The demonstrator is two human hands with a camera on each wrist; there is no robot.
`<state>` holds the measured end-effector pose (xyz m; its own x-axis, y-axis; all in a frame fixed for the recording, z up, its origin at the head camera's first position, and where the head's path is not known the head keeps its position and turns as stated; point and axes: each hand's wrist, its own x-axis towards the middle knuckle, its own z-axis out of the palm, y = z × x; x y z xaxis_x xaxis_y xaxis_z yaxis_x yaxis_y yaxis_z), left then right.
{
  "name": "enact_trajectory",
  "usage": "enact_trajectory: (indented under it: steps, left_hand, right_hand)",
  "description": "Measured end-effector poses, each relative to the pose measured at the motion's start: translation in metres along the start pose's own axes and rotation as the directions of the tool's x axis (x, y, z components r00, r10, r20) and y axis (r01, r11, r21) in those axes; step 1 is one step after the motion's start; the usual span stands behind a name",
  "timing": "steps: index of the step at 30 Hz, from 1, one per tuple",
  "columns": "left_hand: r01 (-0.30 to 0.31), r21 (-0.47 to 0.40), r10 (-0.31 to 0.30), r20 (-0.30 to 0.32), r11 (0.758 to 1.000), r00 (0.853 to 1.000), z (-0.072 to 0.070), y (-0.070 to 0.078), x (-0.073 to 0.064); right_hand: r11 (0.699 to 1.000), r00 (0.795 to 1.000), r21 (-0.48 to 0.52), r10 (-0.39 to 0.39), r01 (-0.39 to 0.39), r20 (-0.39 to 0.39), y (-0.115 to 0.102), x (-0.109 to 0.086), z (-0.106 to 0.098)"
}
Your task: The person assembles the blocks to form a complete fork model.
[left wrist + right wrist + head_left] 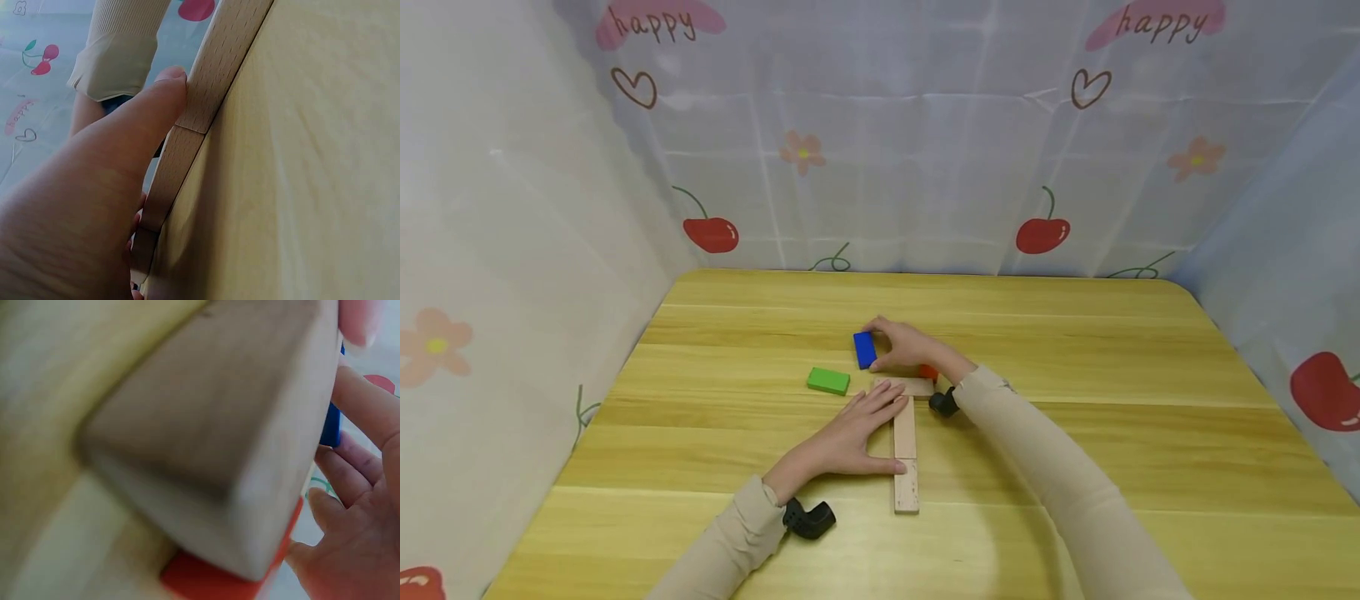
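Observation:
In the head view, three plain wooden blocks form a T: a crosswise block (919,387) at the top and two lengthwise blocks, an upper one (906,433) and a lower one (907,493), end to end below it. My left hand (850,440) lies over them, fingertips on the crosswise block, thumb at the side of the lower block. Beyond the T, my right hand (912,347) pinches a blue block (862,352) between thumb and fingers. A red block (930,372), mostly hidden under the right hand, sits behind the crosswise block; the right wrist view shows its red end (209,579).
A green block (828,381) lies left of the T on the wooden table (1075,467). A printed curtain (910,167) encloses the table's back and sides. Black wrist cameras, one under the left sleeve (808,520) and one by the right (943,404), hang close to the tabletop.

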<state>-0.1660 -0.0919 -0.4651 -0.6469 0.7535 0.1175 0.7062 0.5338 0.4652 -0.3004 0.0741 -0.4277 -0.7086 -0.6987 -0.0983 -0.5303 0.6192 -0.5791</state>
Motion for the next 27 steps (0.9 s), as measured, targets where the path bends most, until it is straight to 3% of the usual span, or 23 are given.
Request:
enact_trajectory:
  steps: [8, 19, 27]
  left_hand:
    - [0.0, 0.006, 0.0, -0.004, 1.0, 1.0, 0.0, 0.001, 0.001]
    - [0.015, 0.002, -0.015, 0.003, 1.0, 1.0, 0.0, 0.001, 0.0]
    - [0.009, 0.004, -0.009, -0.004, 1.0, 1.0, 0.001, 0.001, 0.0]
  right_hand:
    - [0.997, 0.997, 0.073, 0.001, 0.005, -0.079, 0.007, -0.009, -0.003]
    - [0.984, 0.982, 0.172, 0.086, -0.056, -0.171, 0.028, -0.037, -0.012]
    - [0.983, 0.985, 0.174, 0.088, -0.063, -0.145, 0.036, -0.05, -0.01]
